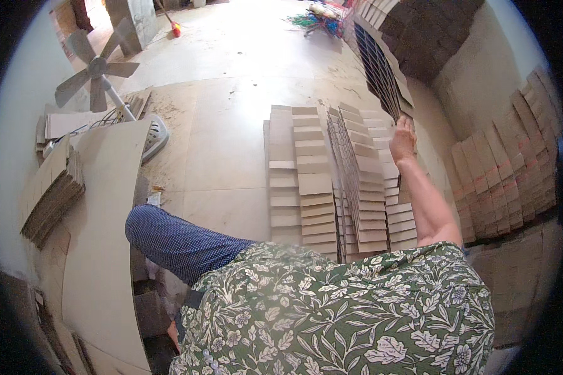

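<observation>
My right arm reaches forward, and my right hand [403, 141] is closed on the near end of a cardboard partition [381, 67] with dark slots between its strips. The partition slants up and away from the hand. Below and left of it, fanned rows of cardboard strips [314, 164] lie on the floor, overlapping one another. A bundle of strips standing on edge [341, 169] sits among these rows. Of my left side only a sliver of skin [174, 334] shows beside my patterned top; its fingers are hidden.
Left of me stands a board-topped surface [100, 244] with a cardboard stack [55, 190]. A fan [97, 67] is beyond it. More cardboard stacks [503, 169] line the right wall. A tangle of coloured cords [322, 22] lies on the far floor.
</observation>
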Motion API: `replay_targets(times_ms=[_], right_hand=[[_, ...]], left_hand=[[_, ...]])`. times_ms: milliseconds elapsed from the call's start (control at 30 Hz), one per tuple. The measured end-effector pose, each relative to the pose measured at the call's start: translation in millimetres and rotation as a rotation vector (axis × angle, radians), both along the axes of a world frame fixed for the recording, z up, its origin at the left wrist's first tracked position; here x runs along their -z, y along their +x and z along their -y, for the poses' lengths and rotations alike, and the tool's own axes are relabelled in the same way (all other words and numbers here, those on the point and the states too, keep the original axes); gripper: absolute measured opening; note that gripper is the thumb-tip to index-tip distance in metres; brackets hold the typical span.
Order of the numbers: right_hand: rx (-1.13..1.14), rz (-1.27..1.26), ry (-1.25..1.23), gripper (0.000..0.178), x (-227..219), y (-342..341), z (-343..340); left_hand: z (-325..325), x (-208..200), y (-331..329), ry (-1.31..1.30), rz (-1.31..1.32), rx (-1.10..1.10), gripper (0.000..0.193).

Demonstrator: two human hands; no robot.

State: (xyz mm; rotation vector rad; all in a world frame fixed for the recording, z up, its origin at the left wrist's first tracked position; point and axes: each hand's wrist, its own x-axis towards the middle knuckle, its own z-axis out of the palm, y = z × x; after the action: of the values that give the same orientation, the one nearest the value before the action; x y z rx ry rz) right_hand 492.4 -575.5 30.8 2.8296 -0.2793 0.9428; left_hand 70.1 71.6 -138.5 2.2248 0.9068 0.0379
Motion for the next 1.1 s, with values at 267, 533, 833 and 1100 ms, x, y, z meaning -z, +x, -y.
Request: replay_targets(times_ms=[267, 533, 833, 1100], right_hand=[[0.363, -0.170, -0.005, 0.044, 74.2, -47.5, 69.8], [0.465, -0.392, -0.157, 0.032, 104.0, -86.5, 80.2], [0.399, -0.669, -0.096, 0.044, 164.1, -133.8, 78.6], [0.211, -0.706, -0.124, 0.047, 157.3, -145.2, 59.4]], left_hand=[[-5.3, -10.9, 17.8, -0.001, -0.072, 0.024, 0.023], [-16.9, -17.2, 17.5, 0.016, -0.122, 0.014, 0.023], [-16.6, -22.1, 17.0, -0.008, -0.138, 0.011, 0.022], [-17.0, -36.2, -8.3, -0.042, -0.093, -0.060, 0.022]])
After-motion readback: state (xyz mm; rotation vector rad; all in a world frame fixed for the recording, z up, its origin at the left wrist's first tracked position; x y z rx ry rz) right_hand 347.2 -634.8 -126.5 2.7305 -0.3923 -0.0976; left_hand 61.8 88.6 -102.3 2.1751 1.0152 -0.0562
